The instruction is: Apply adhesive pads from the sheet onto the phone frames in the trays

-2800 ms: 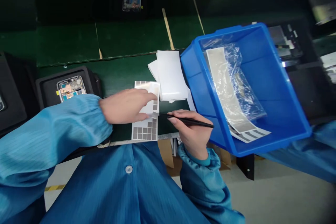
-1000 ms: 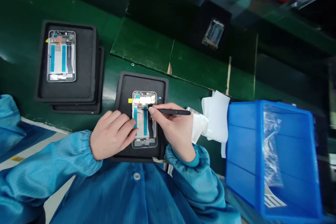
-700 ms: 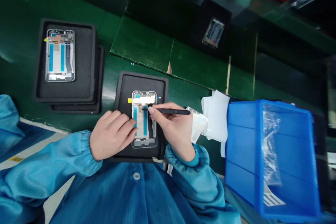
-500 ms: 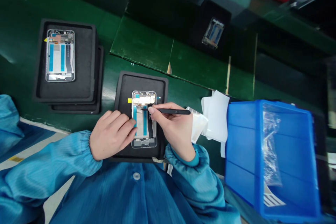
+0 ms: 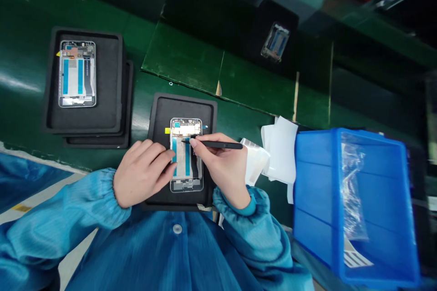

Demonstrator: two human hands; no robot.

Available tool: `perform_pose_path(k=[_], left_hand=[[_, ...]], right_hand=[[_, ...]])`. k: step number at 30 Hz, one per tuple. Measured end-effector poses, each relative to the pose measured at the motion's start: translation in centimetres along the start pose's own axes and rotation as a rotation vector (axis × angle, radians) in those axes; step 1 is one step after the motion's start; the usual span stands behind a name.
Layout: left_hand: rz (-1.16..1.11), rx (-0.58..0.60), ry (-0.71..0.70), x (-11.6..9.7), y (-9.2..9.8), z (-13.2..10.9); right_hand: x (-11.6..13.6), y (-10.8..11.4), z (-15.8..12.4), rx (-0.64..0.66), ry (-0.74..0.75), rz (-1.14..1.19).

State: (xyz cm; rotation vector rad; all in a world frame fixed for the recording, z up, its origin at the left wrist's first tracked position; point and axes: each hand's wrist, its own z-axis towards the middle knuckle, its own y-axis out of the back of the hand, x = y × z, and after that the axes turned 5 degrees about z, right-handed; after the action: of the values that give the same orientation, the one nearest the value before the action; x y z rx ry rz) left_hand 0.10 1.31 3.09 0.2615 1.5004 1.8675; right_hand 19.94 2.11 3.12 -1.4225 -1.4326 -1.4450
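Two bare hands are at work over an opened phone (image 5: 181, 157) in the head view. It lies inside a black tray (image 5: 166, 108) on the green table (image 5: 139, 120), its circuit board at the far end and a yellow tab (image 5: 167, 130) sticking out at its left edge. The left hand (image 5: 143, 175) comes in from the side with its fingers bent and close together, the tips at the phone's left edge; I cannot tell whether they pinch it. The right hand (image 5: 225, 163) has its fingers closed around a slim black tool (image 5: 223, 144), whose tip points at the phone just below the board; whether it touches is too small to tell. Well to the left, a second phone (image 5: 73, 77) lies on a stack of trays (image 5: 108, 77). Right of the right hand are a shiny sheet (image 5: 255, 163) and some white sheets (image 5: 282, 145), next to a blue bin (image 5: 314, 191) holding a clear plastic bag (image 5: 353, 204). A third phone (image 5: 276, 41) lies farther back, in shadow.
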Motion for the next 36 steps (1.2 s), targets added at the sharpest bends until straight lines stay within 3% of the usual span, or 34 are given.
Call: perform_pose_path(k=[8, 18, 25, 27, 30, 33, 36], left_hand=[[0.304, 0.119, -0.034, -0.1, 0.1, 1.2], [0.316, 0.196, -0.089, -0.2, 0.1, 1.4], [0.199, 0.071, -0.061, 0.4, -0.2, 0.9], [0.152, -0.004, 0.041, 0.2, 0.0, 0.4], [0.107, -0.09, 0.367, -0.4, 0.4, -0.8], [0.13, 0.078, 0.605, -1.2, 0.5, -2.4], [0.166, 0.215, 0.674, -1.7, 0.2, -3.5]], right_hand=[[0.5, 0.0, -0.4, -0.011, -0.007, 0.015], [-0.2, 2.1, -1.4, -0.098, -0.005, 0.106], [-2.9, 3.7, -3.0, -0.156, 0.015, 0.214], [-4.1, 4.5, -3.6, -0.19, 0.039, 0.262], [-6.0, 5.4, -4.7, -0.2, 0.032, 0.34], [-7.5, 5.7, -6.0, -0.141, -0.007, 0.419], [-8.5, 5.6, -7.1, -0.05, -0.051, 0.49]])
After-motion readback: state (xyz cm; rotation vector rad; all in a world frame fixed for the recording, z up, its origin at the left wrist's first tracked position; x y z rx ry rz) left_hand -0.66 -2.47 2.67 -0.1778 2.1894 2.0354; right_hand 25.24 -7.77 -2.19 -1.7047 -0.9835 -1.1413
